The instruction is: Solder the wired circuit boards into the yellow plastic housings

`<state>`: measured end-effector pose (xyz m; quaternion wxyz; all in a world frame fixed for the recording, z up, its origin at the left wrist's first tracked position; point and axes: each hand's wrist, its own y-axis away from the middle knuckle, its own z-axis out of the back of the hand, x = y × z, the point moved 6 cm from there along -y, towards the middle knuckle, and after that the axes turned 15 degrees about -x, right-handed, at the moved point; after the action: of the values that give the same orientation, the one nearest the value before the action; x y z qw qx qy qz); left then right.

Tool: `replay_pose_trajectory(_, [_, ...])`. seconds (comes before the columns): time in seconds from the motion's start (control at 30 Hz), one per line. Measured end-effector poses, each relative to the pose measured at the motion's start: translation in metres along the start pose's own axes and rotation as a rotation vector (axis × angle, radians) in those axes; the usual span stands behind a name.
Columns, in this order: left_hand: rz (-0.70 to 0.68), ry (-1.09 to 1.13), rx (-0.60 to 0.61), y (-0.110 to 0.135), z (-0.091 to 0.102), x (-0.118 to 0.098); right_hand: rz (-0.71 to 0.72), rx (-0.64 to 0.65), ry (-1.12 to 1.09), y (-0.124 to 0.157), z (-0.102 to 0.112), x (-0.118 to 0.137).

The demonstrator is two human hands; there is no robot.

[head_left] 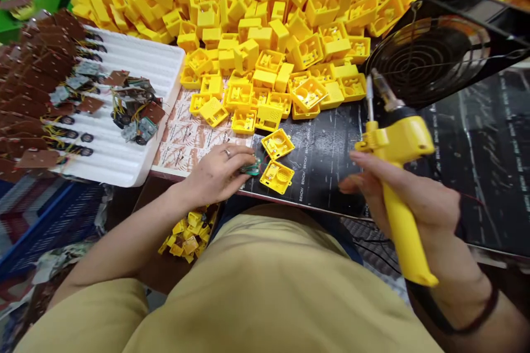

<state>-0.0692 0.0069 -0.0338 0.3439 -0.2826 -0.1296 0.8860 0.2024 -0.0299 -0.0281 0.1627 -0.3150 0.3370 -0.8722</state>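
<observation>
My left hand (219, 174) rests at the table's front edge, fingers pinched on a small green circuit board (250, 167) with wires. Right beside it lie two open yellow plastic housings (277, 176) (278, 144) on the black mat (327, 154). My right hand (409, 198) is wrapped round the handle of a yellow soldering gun (395, 176), held upright with its metal tip (370, 100) pointing away from me, to the right of the housings.
A big heap of yellow housings (265, 16) fills the back of the table. A white ribbed tray (128, 121) at left holds brown boards with wires. A black fan (430, 58) stands at right. Yellow pieces (188, 234) sit below the table edge.
</observation>
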Motion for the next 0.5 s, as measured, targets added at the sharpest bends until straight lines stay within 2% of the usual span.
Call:
replay_pose_trajectory(0.07, [0.057,0.090,0.084,0.011,0.031,0.000,0.085,-0.004,0.009,-0.009,-0.006,0.000])
replay_pose_trajectory(0.13, [0.082,0.103,0.324,0.027,0.065,0.001,0.133,-0.017,0.021,-0.017,-0.006,-0.002])
replay_pose_trajectory(0.17, [0.089,0.037,0.423,0.035,0.080,0.003,0.144,-0.021,0.025,-0.021,-0.005,-0.003])
replay_pose_trajectory(0.23, [0.041,-0.070,0.381,0.035,0.099,0.003,0.156,-0.025,0.029,-0.033,-0.009,-0.006])
replay_pose_trajectory(0.3, [0.010,-0.125,0.223,0.019,0.088,0.003,0.162,-0.021,0.045,-0.049,-0.024,-0.009])
replay_pose_trajectory(0.33, [-0.042,-0.142,0.074,0.004,0.075,-0.001,0.161,-0.016,0.064,-0.058,-0.035,-0.012])
replay_pose_trajectory(0.37, [-0.041,-0.251,0.018,-0.010,0.053,0.001,0.156,-0.001,0.105,-0.067,-0.049,-0.015])
replay_pose_trajectory(0.43, [-0.053,-0.408,-0.012,-0.042,0.006,0.002,0.148,0.019,0.188,-0.085,-0.075,-0.023])
replay_pose_trajectory(0.5, [-0.039,-0.453,0.026,-0.068,-0.029,0.004,0.151,0.039,0.227,-0.096,-0.091,-0.027])
